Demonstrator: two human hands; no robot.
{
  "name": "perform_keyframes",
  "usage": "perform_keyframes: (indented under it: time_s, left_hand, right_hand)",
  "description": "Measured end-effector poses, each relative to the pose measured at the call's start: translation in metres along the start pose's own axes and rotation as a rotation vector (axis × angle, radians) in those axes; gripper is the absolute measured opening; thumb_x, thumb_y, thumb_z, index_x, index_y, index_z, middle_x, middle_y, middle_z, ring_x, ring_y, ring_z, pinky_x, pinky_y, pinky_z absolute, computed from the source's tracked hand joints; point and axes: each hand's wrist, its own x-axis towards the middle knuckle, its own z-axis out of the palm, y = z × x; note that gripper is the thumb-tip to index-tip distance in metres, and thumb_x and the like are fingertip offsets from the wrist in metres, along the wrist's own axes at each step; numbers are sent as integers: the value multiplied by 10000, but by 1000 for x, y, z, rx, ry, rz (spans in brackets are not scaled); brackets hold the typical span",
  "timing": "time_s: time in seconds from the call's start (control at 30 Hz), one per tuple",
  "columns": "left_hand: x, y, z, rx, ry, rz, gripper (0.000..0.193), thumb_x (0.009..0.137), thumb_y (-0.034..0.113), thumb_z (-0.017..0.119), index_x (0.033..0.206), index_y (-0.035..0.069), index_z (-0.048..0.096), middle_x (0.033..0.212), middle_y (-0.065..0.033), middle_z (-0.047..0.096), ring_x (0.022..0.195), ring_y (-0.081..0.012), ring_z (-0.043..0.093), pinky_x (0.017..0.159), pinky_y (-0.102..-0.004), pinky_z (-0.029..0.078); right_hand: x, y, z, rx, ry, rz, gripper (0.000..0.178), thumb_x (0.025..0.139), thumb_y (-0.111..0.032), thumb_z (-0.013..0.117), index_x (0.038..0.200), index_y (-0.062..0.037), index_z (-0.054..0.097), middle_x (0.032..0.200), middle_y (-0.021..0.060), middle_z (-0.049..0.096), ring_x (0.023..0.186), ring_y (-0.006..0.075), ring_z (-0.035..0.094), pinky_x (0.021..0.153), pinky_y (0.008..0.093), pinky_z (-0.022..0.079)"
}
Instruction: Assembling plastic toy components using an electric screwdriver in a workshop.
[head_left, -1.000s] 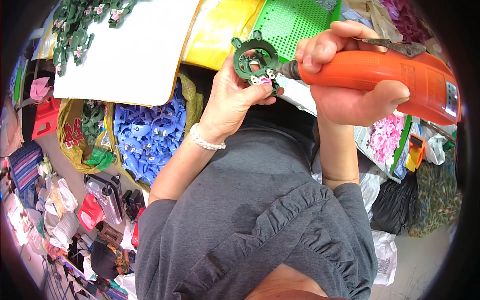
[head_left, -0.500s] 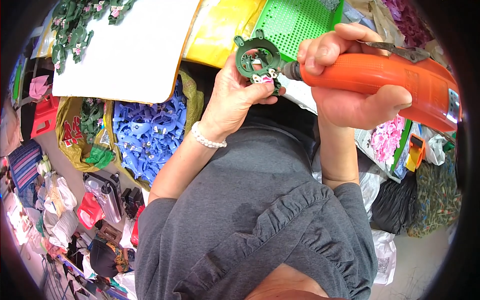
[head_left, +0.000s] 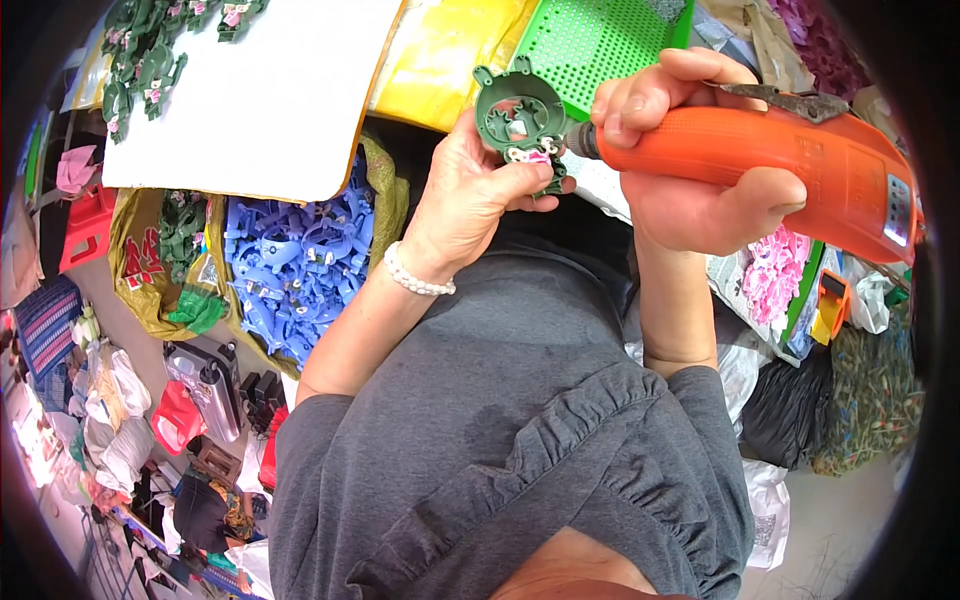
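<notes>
A dark green plastic toy part (head_left: 543,112), ring-shaped with small ears and pink and white pieces at its lower edge, is pinched between the thumb and fingers of my left hand (head_left: 475,183). A white bead bracelet (head_left: 411,274) circles that wrist. My right hand (head_left: 690,190) grips an orange electric screwdriver (head_left: 750,148), with the fingers over its top and the thumb along its near side. The dark nose of the screwdriver points left, at the green part's right edge. Whether its tip touches the part is too small to tell.
At the upper left, a white board (head_left: 250,90) carries several green parts (head_left: 150,70). Below it stands a sack of blue plastic parts (head_left: 300,265). A green perforated basket (head_left: 590,50) is beyond my hands. Pink parts (head_left: 775,275) lie at the right.
The green part has tilted slightly, so its inside shows more. My right hand and the screwdriver have shifted a little to the left. Both grips are unchanged.
</notes>
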Motion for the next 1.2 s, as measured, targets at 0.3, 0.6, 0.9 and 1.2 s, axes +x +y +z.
perform_keyframes:
  time_s: [0.3, 0.6, 0.9, 1.2]
  left_hand:
    - [-3, -3, 7, -8, 48, 48, 449, 757, -59, 592, 1153, 25, 398, 956, -102, 600, 761, -206, 655, 608, -274, 568]
    - [-2, -6, 7, -26, 71, 44, 437, 752, -80, 581, 1144, 30, 422, 954, -105, 602, 748, -211, 657, 604, -272, 568]
    - [-1, 4, 0, -78, 48, -10, 465, 764, -59, 589, 1182, 54, 420, 1061, -126, 569, 794, -241, 655, 643, -279, 574]
    - [-4, 6, -14, -78, 34, 43, 583, 745, -87, 601, 1260, 72, 379, 1116, -147, 528, 804, -268, 654, 640, -274, 578]
  right_hand:
    - [-5, 1, 5, -23, 17, 1, 912, 668, -818, 437, 1099, -18, 510, 764, 55, 553, 625, 173, 509, 651, 356, 425]
    - [-10, 1, 7, 20, -27, 53, 866, 679, -766, 515, 1096, -8, 499, 777, 56, 536, 638, 181, 519, 648, 355, 421]
    - [10, -8, -7, 108, -81, -56, 971, 691, -799, 442, 1200, 28, 435, 866, 53, 564, 693, 171, 521, 677, 346, 421]
    - [54, 13, -11, 63, 302, -151, 532, 828, -362, 628, 1130, 52, 486, 887, 125, 604, 698, 185, 613, 662, 292, 508]
